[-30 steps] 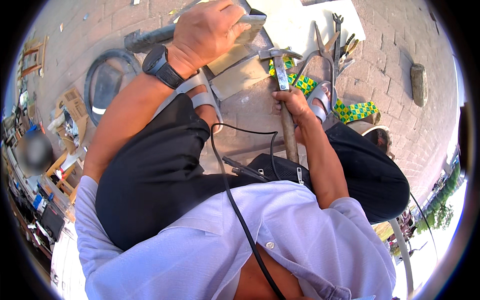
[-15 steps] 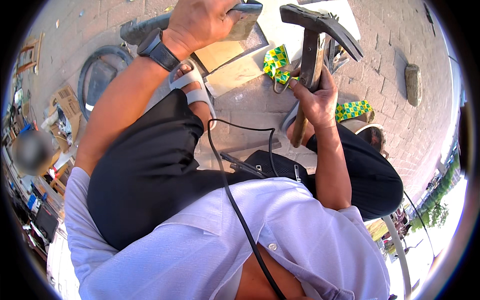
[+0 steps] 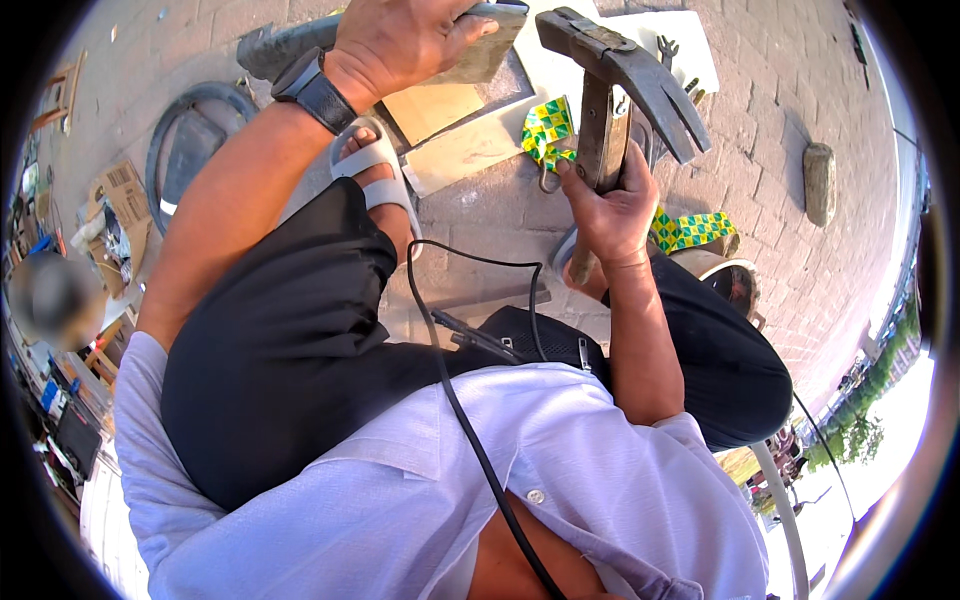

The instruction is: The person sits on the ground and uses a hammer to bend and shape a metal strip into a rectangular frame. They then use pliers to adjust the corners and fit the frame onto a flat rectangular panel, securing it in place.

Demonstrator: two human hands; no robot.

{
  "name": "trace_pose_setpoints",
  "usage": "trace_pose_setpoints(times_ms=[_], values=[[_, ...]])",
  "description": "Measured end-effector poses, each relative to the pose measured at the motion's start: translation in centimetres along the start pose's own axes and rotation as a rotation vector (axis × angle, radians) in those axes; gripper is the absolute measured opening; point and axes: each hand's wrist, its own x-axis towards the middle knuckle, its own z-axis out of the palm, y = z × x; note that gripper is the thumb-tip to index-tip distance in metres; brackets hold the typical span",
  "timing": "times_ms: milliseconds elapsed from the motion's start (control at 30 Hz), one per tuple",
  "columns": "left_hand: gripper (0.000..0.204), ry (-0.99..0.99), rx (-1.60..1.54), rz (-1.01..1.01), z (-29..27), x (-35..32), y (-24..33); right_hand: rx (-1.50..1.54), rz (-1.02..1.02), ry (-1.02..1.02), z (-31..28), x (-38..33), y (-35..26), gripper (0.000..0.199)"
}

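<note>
My left hand (image 3: pixel 395 45), with a dark watch on its wrist, is closed around a long grey metal piece (image 3: pixel 280 50) at the top of the view. Part of that piece is hidden behind my fingers, and its exact kind is unclear. In my right hand (image 3: pixel 615 212) is a claw hammer (image 3: pixel 604 125), gripped by its worn wooden handle. The hammer's head is up and its forked claw points to the right. Below the metal piece lies a tan board (image 3: pixel 450 165) on the paving. Beside the hammer handle is a green and yellow patterned strip (image 3: pixel 547 125).
A wrench (image 3: pixel 667 48) lies on a white sheet at the upper right. A worn block (image 3: pixel 820 185) rests on the paving. Near my right knee is a round, hollow container (image 3: pixel 735 280). A dark ring (image 3: pixel 160 165) and a cardboard box (image 3: pixel 128 200) are at left. A black cable (image 3: pixel 450 365) crosses my lap.
The hammer head has shifted slightly left and turned, its claw now pointing more downward in the picture. My right hand has moved a little left. My left hand keeps its hold on the metal piece.
</note>
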Motion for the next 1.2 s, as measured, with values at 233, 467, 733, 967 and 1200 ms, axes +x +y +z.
trace_pose_setpoints(times_ms=[233, 467, 733, 967, 1200], values=[[0.019, 0.061, 0.055, 0.034, 0.4, -0.2, 0.3, 0.27, 0.354, -0.228, 0.8, 0.9, -1.1, 0.036], [0.018, 0.054, 0.062, 0.041, 0.5, -0.1, 0.4, 0.523, 0.459, -0.223, -0.1, 1.7, -2.1, 0.028], [0.018, 0.067, 0.058, 0.054, 1.6, -1.0, -0.7, 0.453, 0.395, -0.251, -1.3, 2.8, -2.1, 0.028], [0.019, 0.098, 0.03, 0.054, 1.7, -1.3, -0.7, 0.49, 0.439, -0.29, -2.1, 3.7, -2.5, 0.023], [0.022, 0.091, 0.054, 0.077, 1.6, -1.6, -0.8, 0.505, 0.502, -0.398, -3.0, 4.2, -2.3, 0.022]])
